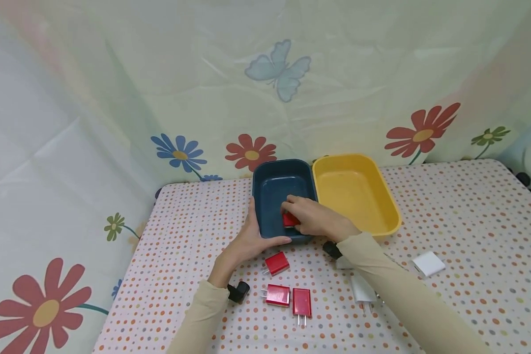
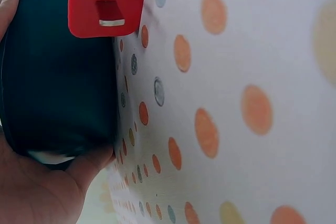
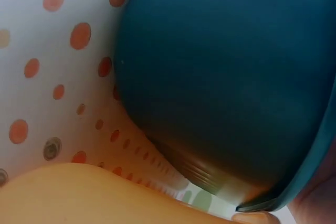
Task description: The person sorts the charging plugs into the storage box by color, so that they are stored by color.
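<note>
A dark blue tray [image 1: 279, 189] stands on the dotted cloth; its outer wall [image 2: 58, 77] fills much of both wrist views. My left hand [image 1: 250, 236] lies spread around its near left corner, fingers straight along the left side and thumb along the front edge. Inside the tray, toward the near right, my right hand [image 1: 314, 216] pinches a red charger [image 1: 290, 220]. In front of the tray lie other red chargers [image 1: 276, 263], [image 1: 277, 295] and a red charger [image 1: 302, 302] with prongs toward me. The right wrist view hides the pinched charger behind the tray wall [image 3: 226, 77].
A yellow tray [image 1: 354, 196] stands against the blue tray's right side. White chargers lie on the right: one charger [image 1: 429, 264] farther out, another charger [image 1: 363, 290] beside my right sleeve, partly covered. Patterned curtain [image 1: 336, 113] hangs behind the trays.
</note>
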The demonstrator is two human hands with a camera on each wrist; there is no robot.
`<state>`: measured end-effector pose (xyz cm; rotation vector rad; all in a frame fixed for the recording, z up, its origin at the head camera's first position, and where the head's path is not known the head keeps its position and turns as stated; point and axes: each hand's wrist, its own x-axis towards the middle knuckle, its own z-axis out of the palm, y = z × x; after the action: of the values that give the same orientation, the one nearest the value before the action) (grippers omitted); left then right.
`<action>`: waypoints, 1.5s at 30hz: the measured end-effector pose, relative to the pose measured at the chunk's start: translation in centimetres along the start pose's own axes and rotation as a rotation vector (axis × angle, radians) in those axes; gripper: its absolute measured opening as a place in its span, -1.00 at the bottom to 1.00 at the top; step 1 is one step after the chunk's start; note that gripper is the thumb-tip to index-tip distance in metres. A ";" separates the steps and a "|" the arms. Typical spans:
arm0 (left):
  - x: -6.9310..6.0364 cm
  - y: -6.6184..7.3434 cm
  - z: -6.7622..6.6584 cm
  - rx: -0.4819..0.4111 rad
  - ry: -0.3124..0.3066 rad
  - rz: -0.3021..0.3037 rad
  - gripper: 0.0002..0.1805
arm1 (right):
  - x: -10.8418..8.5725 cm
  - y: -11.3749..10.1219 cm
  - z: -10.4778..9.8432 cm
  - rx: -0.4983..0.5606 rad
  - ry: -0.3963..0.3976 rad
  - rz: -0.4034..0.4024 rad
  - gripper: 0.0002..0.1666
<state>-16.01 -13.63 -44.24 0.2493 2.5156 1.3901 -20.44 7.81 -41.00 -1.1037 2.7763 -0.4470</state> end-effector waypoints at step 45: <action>0.2 -0.3 0.1 0.001 0.010 0.005 0.53 | 0.2 -0.7 0.2 -0.149 -0.011 0.066 -0.47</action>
<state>-16.22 -13.65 -44.54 0.2499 2.5258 1.3953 -20.06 7.15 -40.93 -1.0353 2.8657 -0.2296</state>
